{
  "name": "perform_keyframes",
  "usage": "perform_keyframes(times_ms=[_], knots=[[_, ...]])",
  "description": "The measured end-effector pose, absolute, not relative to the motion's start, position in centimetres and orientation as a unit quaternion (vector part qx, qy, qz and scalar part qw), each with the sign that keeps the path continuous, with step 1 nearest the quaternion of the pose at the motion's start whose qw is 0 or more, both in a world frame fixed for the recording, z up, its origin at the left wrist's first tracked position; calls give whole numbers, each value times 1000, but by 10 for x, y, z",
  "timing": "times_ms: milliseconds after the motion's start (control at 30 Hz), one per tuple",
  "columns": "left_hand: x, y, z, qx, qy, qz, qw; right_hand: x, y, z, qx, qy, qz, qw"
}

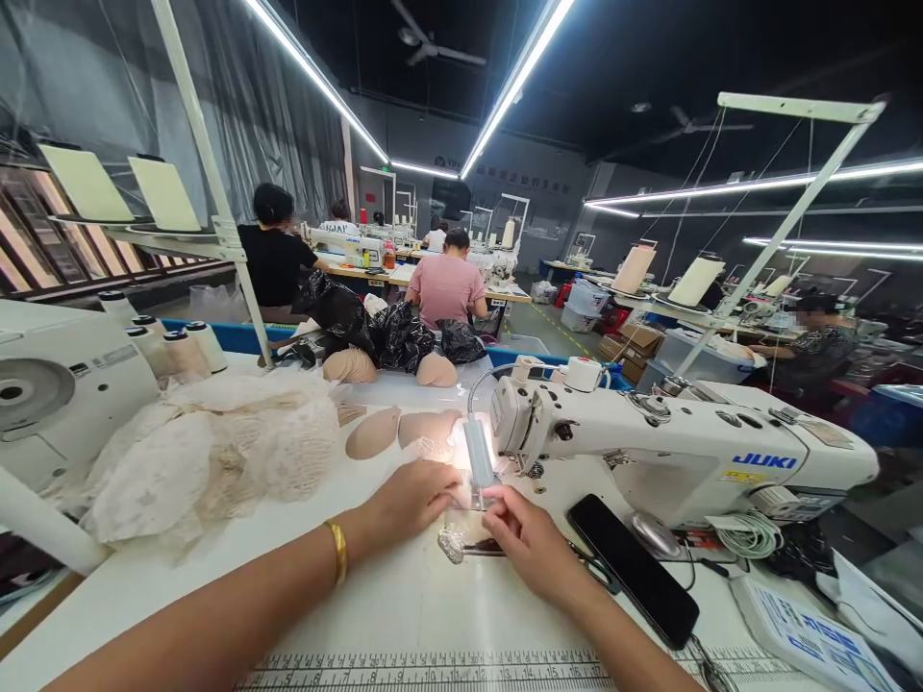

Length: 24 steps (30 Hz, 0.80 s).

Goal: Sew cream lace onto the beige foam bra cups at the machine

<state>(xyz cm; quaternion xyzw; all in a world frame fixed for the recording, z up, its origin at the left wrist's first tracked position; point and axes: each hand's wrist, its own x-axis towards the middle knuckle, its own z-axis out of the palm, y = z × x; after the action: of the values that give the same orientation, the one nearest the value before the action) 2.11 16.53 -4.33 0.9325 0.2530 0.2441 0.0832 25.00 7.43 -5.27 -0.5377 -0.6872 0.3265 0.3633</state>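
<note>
A white sewing machine (pixel 649 432) stands at the right, its needle area lit by a small lamp (pixel 479 450). Just left of the needle area, my left hand (pixel 414 495) has its fingers closed together on pale lace fabric (pixel 431 450). Close to the lamp's lower end on the right, my right hand (pixel 523 533) has its fingertips pinched near the fabric edge; what lies between them is too small to make out. Beige cup pieces (pixel 373 433) lie behind my left hand. A heap of cream lace (pixel 216 442) covers the table's left side.
A black phone (pixel 635 569), scissors (pixel 600 569) and a computer mouse (pixel 655 535) lie right of my right hand. A ruler strip (pixel 433 670) runs along the front edge. Black plastic bags (pixel 400 332) sit behind the table. Other people work at machines farther away.
</note>
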Motion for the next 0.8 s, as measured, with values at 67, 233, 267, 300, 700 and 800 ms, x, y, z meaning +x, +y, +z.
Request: perform_keyframes(times_ms=[67,233,267,300,700,800], knots=[[3,143,-49,928,250,256,108,230,68,-47,-518,-585,475,405],[-54,102,-53,826,395,358,181,184,45,-45,-448,-408,580,544],[-64,95,-50,781,451,391,186,179,40,-45,-436,-385,584,567],[-71,85,-47,728,501,425,196,175,35,-46,-424,-363,587,586],[-7,-1,-29,236,352,500,755,146,-48,-80,-477,-394,484,619],[-6,8,-20,276,332,485,760,148,-55,-73,-486,-434,472,594]])
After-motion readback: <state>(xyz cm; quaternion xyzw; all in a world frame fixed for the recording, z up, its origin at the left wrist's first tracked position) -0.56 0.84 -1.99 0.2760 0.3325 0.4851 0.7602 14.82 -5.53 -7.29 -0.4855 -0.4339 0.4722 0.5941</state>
